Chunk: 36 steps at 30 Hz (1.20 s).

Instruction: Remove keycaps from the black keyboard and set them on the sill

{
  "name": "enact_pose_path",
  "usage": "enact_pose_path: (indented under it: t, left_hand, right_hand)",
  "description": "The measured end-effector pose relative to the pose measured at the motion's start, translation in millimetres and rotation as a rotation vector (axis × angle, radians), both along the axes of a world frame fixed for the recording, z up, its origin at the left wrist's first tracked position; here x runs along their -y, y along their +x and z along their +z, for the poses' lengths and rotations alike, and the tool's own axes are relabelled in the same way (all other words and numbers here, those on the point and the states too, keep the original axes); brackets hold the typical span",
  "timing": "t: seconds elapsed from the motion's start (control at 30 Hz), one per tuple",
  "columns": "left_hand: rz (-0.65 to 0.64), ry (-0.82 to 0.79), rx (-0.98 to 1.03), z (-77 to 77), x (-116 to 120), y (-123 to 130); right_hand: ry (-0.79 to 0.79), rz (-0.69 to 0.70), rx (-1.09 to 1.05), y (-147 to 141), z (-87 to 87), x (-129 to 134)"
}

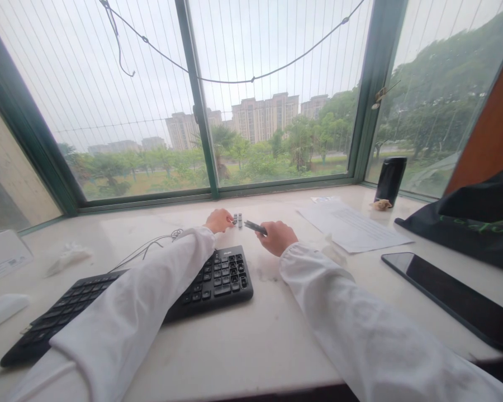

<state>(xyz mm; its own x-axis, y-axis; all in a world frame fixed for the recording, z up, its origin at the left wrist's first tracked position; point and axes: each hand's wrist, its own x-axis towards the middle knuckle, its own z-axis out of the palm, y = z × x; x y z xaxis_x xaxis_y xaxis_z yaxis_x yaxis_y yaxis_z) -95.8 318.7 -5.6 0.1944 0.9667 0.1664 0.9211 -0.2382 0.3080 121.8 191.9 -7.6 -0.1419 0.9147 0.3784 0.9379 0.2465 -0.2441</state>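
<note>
At frame centre, the right hand (278,238) clasps a dark tool (255,227); the left hand (219,221) grips unclearly, and its nudge could scatter the small grey pieces (240,221).

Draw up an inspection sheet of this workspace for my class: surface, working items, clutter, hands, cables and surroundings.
Surface: white countertop, glossy, with faint marks.
Working items: black keyboard, partly covered by the left sleeve; small grey pieces beyond it, too small to identify; slim dark tool.
Clutter: smartphone, printed paper, black cylinder and black bag on the right; crumpled white wrapping on the left.
Hands: left hand at the small grey pieces, contact unclear; right hand holds the slim dark tool in its fingers.
Cables: thin cable behind the keyboard, ends not traceable.
Surroundings: green-framed window; trees and buildings outside.
</note>
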Motion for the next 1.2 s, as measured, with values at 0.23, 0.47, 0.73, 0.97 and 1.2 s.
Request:
enact_pose_path:
  t: [0.23, 0.47, 0.73, 0.97, 1.2]
  left_hand:
    - [0.034, 0.082, -0.057, 0.8, 2, 4]
    - [-0.096, 0.211, -0.167, 8.0, 6, 11]
    - [-0.215, 0.22, -0.264, 9.7, 9, 11]
    - [-0.213, 0.214, -0.272, 8.4, 7, 10]
    - [-0.207, 0.232, -0.257, 11.6, 6, 4]
  right_hand:
    - [-0.031, -0.005, 0.009, 0, 1.2, 1]
    - [-0.044, -0.018, 0.027, 0, 2.0, 2]
    - [-0.036, -0.019, 0.027, 0, 1.1, 0]
    - [-0.008, -0.009, 0.021, 1, -0.3, 0]
    - [0.001, 0.003, 0.013, 0, -1.0, -1]
